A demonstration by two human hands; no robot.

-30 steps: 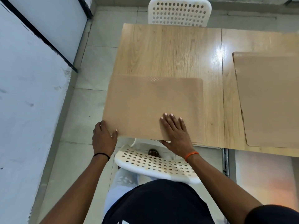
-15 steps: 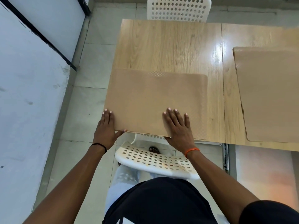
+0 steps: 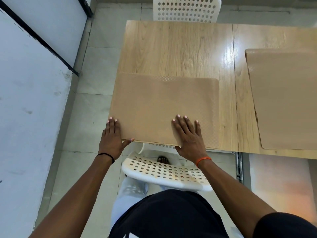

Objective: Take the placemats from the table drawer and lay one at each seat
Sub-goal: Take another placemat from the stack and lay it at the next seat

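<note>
Placemat lies at table near edge, before white chair. Left hand flat against its left corner, right hand spread on top, neither gripping. Judged: squaring step; next, lift from stack at right.

A place to eat: a wooden table, white plastic chairs with holes, a tiled floor, white walls.

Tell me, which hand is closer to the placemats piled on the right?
Right. The right hand presses the right half of the near placemat, toward the pile; the left hand touches its left corner.
</note>
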